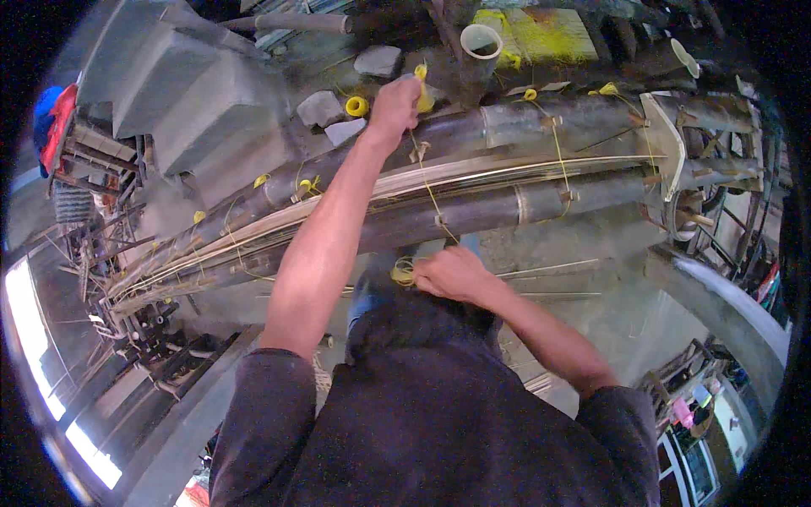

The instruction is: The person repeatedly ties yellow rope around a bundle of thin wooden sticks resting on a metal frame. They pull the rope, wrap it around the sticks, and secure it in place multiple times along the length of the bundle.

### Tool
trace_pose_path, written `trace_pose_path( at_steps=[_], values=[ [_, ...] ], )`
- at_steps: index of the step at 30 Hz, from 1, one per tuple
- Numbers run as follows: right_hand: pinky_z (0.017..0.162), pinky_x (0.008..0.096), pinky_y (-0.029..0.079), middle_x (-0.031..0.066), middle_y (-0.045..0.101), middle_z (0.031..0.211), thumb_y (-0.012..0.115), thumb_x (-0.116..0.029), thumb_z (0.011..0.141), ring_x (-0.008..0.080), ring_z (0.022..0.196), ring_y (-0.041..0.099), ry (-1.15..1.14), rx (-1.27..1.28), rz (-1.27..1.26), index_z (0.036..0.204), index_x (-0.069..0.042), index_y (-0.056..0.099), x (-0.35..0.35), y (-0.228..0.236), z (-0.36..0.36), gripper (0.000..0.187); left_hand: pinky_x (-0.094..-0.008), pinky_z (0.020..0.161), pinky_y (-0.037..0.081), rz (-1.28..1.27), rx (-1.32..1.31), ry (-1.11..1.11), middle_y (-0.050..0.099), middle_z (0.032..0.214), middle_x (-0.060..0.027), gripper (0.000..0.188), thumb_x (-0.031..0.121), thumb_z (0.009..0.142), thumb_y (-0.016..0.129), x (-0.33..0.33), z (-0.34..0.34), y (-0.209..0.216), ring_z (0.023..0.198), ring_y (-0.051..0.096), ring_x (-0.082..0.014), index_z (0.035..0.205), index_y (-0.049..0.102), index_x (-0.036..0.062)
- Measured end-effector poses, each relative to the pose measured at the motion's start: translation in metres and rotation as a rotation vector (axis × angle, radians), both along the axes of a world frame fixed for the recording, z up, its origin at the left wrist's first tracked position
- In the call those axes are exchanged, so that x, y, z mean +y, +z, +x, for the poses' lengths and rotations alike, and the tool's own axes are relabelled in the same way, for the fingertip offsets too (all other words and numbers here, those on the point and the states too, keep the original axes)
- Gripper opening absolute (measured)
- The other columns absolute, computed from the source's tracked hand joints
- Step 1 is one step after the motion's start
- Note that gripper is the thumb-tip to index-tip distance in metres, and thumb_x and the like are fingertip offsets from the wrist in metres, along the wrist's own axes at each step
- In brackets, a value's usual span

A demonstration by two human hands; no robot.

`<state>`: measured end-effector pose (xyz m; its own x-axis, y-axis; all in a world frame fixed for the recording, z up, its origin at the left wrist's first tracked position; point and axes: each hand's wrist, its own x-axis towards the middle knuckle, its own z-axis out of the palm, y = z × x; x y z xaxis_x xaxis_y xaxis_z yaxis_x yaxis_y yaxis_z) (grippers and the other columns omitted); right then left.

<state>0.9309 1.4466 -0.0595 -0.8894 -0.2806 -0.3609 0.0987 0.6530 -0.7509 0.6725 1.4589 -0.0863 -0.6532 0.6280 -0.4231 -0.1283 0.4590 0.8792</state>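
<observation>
My left hand (395,111) reaches across the frame, closed on a small bundle of yellow string (424,100). Close to my body, my right hand (454,274) is closed on a looped coil of yellow string (403,271). A thin yellow string (430,190) runs between the two hands, over long pale strips (481,175). These strips lie lengthwise between a far dark pole (460,131) and a near dark pole (481,212). More yellow strings cross the poles on both sides, with small yellow bundles (530,95) at their far ends.
Behind the far pole are a yellow roll (357,106), grey stone blocks (378,61), a white cup-like container (481,40) and a yellow-stained board (549,35). Concrete steps (211,106) rise at the left. A pale end plate (665,145) crosses the poles at the right.
</observation>
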Motion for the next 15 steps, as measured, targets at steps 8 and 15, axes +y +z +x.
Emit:
trace_pose_path(
  at_steps=[8, 15],
  values=[
    [0.076, 0.0382, 0.051, 0.0124, 0.061, 0.105, 0.062, -0.019, 0.087, 0.0274, 0.078, 0.062, -0.487, 0.069, -0.548, 0.136, -0.006, 0.043, -0.065, 0.037, 0.004, 0.054, -0.0393, 0.077, 0.051, -0.184, 0.736, -0.315, 0.069, 0.096, -0.0151, 0.035, 0.037, 0.093, 0.051, -0.115, -0.111, 0.05, 0.084, 0.067, -0.0317, 0.104, 0.067, 0.007],
    [0.08, 0.0316, 0.05, 0.0081, 0.067, 0.091, 0.057, -0.016, 0.094, 0.0166, 0.087, 0.064, -0.678, 0.009, -0.188, 0.085, -0.006, 0.07, -0.129, 0.04, -0.063, 0.018, -0.0421, 0.083, 0.049, -0.058, 0.646, -0.293, 0.068, 0.101, -0.0152, 0.034, 0.036, 0.093, 0.052, -0.236, -0.057, 0.075, 0.094, 0.065, -0.0346, 0.107, 0.065, 0.0088]
  ],
)
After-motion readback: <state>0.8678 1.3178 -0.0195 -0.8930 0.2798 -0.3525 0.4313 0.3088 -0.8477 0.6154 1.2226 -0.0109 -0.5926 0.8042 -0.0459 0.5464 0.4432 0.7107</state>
